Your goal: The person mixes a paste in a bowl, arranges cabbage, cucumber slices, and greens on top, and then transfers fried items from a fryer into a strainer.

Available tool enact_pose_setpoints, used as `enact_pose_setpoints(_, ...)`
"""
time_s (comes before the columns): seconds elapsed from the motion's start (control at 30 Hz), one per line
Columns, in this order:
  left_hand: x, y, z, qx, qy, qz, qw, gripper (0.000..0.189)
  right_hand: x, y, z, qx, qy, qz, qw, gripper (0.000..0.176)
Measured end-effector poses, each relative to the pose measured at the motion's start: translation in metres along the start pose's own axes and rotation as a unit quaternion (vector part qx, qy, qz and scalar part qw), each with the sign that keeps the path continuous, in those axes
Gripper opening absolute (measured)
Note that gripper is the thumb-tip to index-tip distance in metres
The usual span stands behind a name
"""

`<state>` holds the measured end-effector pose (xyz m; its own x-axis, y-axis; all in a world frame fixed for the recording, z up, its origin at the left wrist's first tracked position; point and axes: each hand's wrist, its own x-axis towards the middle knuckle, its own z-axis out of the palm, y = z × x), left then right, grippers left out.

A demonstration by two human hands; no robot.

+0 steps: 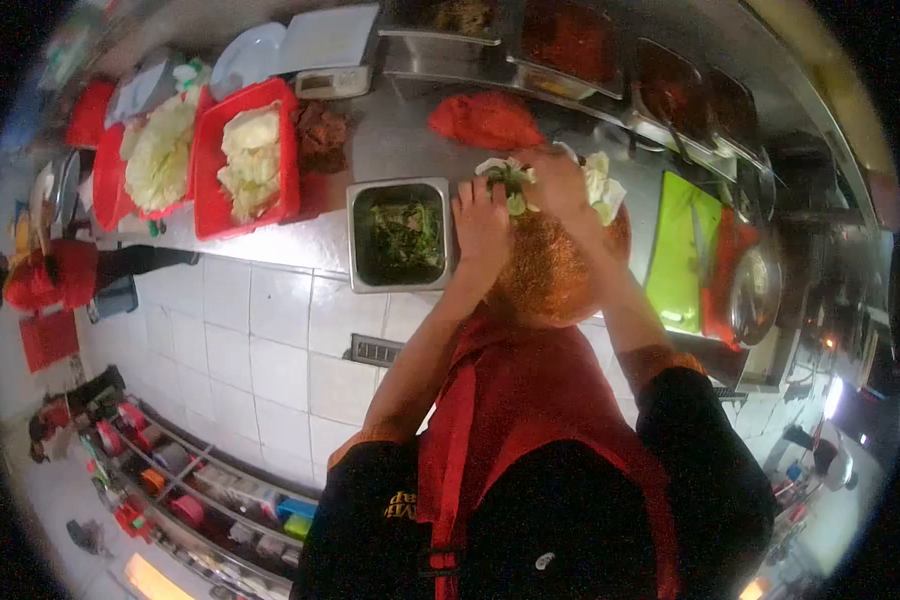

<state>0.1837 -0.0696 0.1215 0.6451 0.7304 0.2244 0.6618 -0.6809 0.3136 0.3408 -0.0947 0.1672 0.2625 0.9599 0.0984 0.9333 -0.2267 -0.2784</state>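
Touching: left hand (482, 228), fingers bent against the leaves (511, 188); grip unclear
Right hand (560, 188): blurred beside the leaves, grip unclear
Leaves: at the round board's (545, 272) far edge
Steel pan (400, 235): greens inside, beside the left hand, on the table (395, 125)

Both arms (425, 345) reaching forward, left hand (482, 228) palm-down, right hand (558, 187) blurred

The picture is fairly dim and grainy, fisheye-curved, its rim fading to black. Glare whitens the near edge of the steel counter (270, 245) at left; a small bright light (833, 397) glows at far right. The right hand (558, 190) is motion-blurred; the outer edges look smeared.
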Motion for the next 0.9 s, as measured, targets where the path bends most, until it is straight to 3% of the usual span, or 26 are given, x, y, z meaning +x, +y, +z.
enact_pose_setpoints(0.03,-0.005,0.004,-0.018,-0.016,-0.029,-0.001,0.999,0.045,-0.001,-0.008,-0.015,-0.013,-0.004,0.044,0.999,0.029)
enact_pose_setpoints(0.07,-0.012,0.007,-0.042,-0.05,-0.12,-0.028,0.991,0.055,0.001,-0.011,-0.014,0.047,0.054,0.019,0.997,0.026)
enact_pose_setpoints(0.1,-0.027,0.009,-0.055,-0.048,-0.123,-0.033,0.991,0.055,-0.002,-0.025,-0.017,0.051,0.05,0.016,0.997,0.026)
enact_pose_setpoints(0.2,-0.056,0.011,-0.086,-0.102,-0.132,-0.043,0.985,0.051,-0.003,-0.087,-0.01,0.075,-0.025,-0.171,0.982,0.02)
enact_pose_setpoints(0.27,-0.063,0.008,-0.107,-0.151,-0.438,-0.073,0.883,0.057,0.005,-0.12,0.018,0.021,-0.082,-0.293,0.952,0.016)
enact_pose_setpoints(0.3,-0.074,0.006,-0.11,-0.15,-0.438,-0.074,0.883,0.057,0.014,-0.134,0.028,-0.031,-0.13,-0.331,0.934,0.014)
enact_pose_setpoints(0.37,-0.096,0.001,-0.113,-0.2,-0.351,-0.046,0.913,0.057,0.024,-0.148,0.057,-0.062,-0.143,-0.331,0.931,0.011)
enact_pose_setpoints(0.5,-0.101,-0.007,-0.129,-0.216,-0.338,-0.092,0.911,0.055,0.033,-0.155,0.086,-0.159,-0.164,-0.335,0.914,0.009)
enact_pose_setpoints(0.6,-0.1,-0.028,-0.151,-0.314,-0.301,-0.093,0.896,0.049,0.039,-0.148,0.078,-0.083,-0.151,-0.29,0.941,0.015)
enact_pose_setpoints(0.63,-0.104,-0.037,-0.152,-0.331,-0.286,-0.15,0.887,0.045,0.039,-0.143,0.068,-0.084,-0.154,-0.294,0.94,0.015)
enact_pose_setpoints(0.7,-0.109,-0.056,-0.152,-0.35,-0.265,-0.208,0.874,0.041,0.041,-0.134,0.022,0.099,-0.179,-0.221,0.954,0.018)
enact_pose_setpoints(0.73,-0.108,-0.066,-0.151,-0.363,-0.188,-0.246,0.879,0.031,0.042,-0.126,0.012,0.097,-0.18,-0.225,0.953,0.018)
enact_pose_setpoints(0.77,-0.106,-0.075,-0.149,-0.372,-0.11,-0.28,0.878,0.022,0.043,-0.116,0.004,0.212,-0.22,-0.213,0.928,0.015)
enact_pose_setpoints(0.8,-0.103,-0.084,-0.146,-0.372,-0.109,-0.28,0.878,0.022,0.043,-0.11,-0.003,0.326,-0.257,-0.195,0.889,0.014)
enact_pose_setpoints(0.83,-0.098,-0.094,-0.141,-0.367,-0.061,-0.272,0.887,0.023,0.042,-0.106,-0.009,0.325,-0.254,-0.196,0.889,0.014)
enact_pose_setpoints(0.9,-0.084,-0.099,-0.138,-0.363,-0.016,-0.257,0.895,0.024,0.036,-0.099,-0.018,0.439,-0.352,-0.041,0.825,0.013)
